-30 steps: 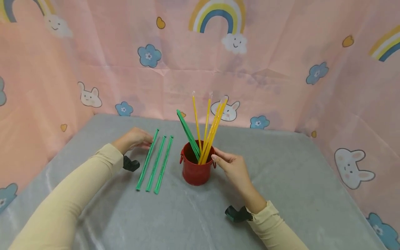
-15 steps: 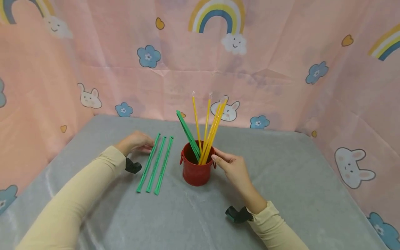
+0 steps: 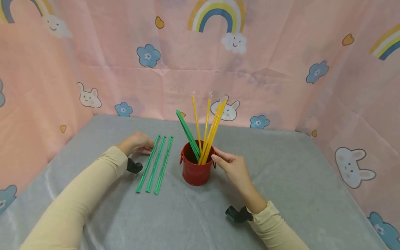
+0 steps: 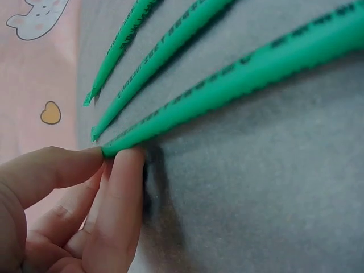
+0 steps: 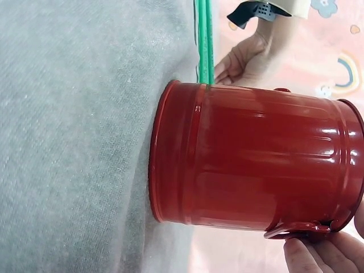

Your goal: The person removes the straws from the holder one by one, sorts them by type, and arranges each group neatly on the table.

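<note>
Three green wrapped straws (image 3: 163,166) lie side by side on the grey cloth. My left hand (image 3: 136,143) pinches the far end of the leftmost straw (image 4: 193,101) between thumb and fingers; its far tip is partly covered. To the right stands a small red metal bucket (image 3: 196,173), upright, holding green straws (image 3: 188,133) and several yellow straws in clear wrappers (image 3: 214,126). My right hand (image 3: 232,166) grips the bucket's right rim by its side handle (image 5: 298,229), thumb at the rim. The bucket's base rests on the cloth in the right wrist view.
Grey cloth (image 3: 297,194) covers the table. A pink printed curtain (image 3: 272,80) hangs behind it and along both sides. Each wrist carries a black camera mount (image 3: 239,214).
My left hand has moved slightly toward me and right, bringing the leftmost straw's far end nearly level with the other two. My right hand and the bucket have stayed put.
</note>
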### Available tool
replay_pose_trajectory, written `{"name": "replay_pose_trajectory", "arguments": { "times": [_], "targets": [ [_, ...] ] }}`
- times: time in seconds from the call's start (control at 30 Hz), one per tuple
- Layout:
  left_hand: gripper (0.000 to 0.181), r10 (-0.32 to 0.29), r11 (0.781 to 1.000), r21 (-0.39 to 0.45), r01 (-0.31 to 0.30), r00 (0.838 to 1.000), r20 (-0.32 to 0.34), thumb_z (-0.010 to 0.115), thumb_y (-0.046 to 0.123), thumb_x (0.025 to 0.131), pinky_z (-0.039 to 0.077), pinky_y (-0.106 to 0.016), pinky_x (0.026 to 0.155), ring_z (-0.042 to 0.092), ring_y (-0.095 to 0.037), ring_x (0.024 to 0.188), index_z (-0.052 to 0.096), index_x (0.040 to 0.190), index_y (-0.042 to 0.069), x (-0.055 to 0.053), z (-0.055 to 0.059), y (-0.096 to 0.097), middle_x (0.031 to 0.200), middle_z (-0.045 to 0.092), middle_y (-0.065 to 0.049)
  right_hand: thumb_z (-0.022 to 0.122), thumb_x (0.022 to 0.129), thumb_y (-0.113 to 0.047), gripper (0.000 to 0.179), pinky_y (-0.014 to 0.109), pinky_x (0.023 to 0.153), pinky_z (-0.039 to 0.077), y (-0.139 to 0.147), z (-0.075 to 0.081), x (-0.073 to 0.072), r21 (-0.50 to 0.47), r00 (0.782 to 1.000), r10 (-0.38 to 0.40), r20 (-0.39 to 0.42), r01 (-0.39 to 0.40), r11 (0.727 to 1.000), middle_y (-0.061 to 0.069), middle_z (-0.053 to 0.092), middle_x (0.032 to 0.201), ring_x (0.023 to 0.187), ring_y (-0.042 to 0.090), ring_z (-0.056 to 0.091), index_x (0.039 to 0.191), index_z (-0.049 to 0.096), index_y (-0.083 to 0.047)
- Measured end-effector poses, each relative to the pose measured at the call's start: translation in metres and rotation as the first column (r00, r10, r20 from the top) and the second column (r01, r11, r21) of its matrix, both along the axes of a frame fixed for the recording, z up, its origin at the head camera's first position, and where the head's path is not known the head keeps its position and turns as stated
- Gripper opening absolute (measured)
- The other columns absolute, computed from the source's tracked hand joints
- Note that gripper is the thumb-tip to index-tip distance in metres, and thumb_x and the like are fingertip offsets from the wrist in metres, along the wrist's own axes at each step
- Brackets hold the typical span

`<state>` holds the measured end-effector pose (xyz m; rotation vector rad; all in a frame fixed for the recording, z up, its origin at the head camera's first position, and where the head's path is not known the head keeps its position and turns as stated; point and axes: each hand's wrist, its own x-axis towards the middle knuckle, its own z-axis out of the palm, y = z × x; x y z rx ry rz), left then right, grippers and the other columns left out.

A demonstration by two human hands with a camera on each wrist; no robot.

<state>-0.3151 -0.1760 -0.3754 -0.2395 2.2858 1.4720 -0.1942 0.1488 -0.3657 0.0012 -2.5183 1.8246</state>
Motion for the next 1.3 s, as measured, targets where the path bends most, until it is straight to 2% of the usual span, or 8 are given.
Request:
{"name": "replay_pose_trajectory", "arguments": {
  "times": [0.2,0.7,0.9,1.03,1.13,1.2,1.3],
  "targets": [
    [0.032,0.018,1.000,-0.005,-0.018,1.000,-0.007,0.060,-0.003,0.091,0.060,-0.022,0.061,0.066,-0.009,0.058,0.056,0.119,-0.018,0.000,-0.001,0.000,0.076,0.063,-0.007,0.069,0.094,-0.024,0.037,0.048,0.109,0.046,0.000,-0.002,-0.001,0.007,1.000,0.001,-0.006,-0.001,1.000,0.008,0.067,0.128,0.130,0.025,0.058,0.130,0.067,-0.014],
    [0.032,0.009,0.999,-0.049,-0.011,0.999,-0.041,0.061,-0.004,0.089,0.060,-0.022,0.058,0.064,-0.009,0.054,0.055,0.117,-0.020,-0.002,0.001,-0.002,0.072,0.061,-0.006,0.069,0.094,-0.023,0.037,0.048,0.107,0.047,-0.001,0.001,0.000,0.003,1.000,0.016,-0.021,-0.016,1.000,0.009,0.066,0.129,0.130,0.026,0.058,0.130,0.066,-0.014],
    [0.030,0.046,0.991,-0.120,-0.054,0.997,-0.066,0.062,-0.005,0.086,0.059,-0.024,0.055,0.062,-0.010,0.051,0.057,0.111,-0.019,-0.002,0.000,0.002,0.065,0.060,-0.006,0.070,0.094,-0.023,0.037,0.047,0.108,0.047,0.000,-0.001,0.001,-0.007,1.000,0.016,-0.024,-0.016,1.000,0.009,0.067,0.128,0.129,0.025,0.059,0.129,0.067,-0.014],
    [0.022,0.073,0.977,-0.193,-0.092,0.992,-0.104,0.062,-0.003,0.083,0.056,-0.022,0.053,0.061,-0.009,0.048,0.064,0.100,-0.015,-0.004,0.006,0.005,0.057,0.062,-0.003,0.070,0.094,-0.024,0.037,0.047,0.109,0.046,0.000,-0.001,-0.001,-0.013,1.000,0.017,-0.025,-0.017,1.000,0.009,0.067,0.128,0.130,0.026,0.058,0.130,0.066,-0.013],
    [0.022,0.067,0.980,-0.179,-0.090,0.989,-0.130,0.064,0.000,0.083,0.060,-0.026,0.062,0.063,-0.008,0.053,0.067,0.100,-0.013,-0.002,0.014,0.007,0.063,0.065,-0.003,0.069,0.095,-0.022,0.037,0.047,0.108,0.047,0.000,-0.002,-0.001,-0.015,0.999,0.017,-0.030,-0.017,1.000,0.009,0.067,0.128,0.130,0.025,0.058,0.130,0.066,-0.013],
    [0.024,0.054,0.985,-0.154,-0.075,0.989,-0.136,0.065,0.004,0.085,0.062,-0.033,0.075,0.066,-0.008,0.059,0.068,0.104,-0.011,0.001,0.019,0.008,0.070,0.068,-0.003,0.069,0.094,-0.022,0.037,0.047,0.108,0.047,0.000,-0.002,-0.001,-0.014,1.000,0.015,-0.025,-0.016,1.000,0.008,0.067,0.127,0.129,0.024,0.059,0.130,0.066,-0.013],
    [0.032,0.050,0.993,-0.096,-0.065,0.987,-0.150,0.065,0.010,0.090,0.056,-0.045,0.097,0.069,-0.007,0.068,0.067,0.116,-0.009,0.006,0.024,0.009,0.080,0.072,-0.002,0.070,0.094,-0.022,0.037,0.046,0.108,0.048,0.000,-0.002,0.000,-0.004,1.000,0.012,-0.019,-0.012,1.000,0.008,0.067,0.127,0.129,0.023,0.059,0.130,0.066,-0.013]
  ]
}}
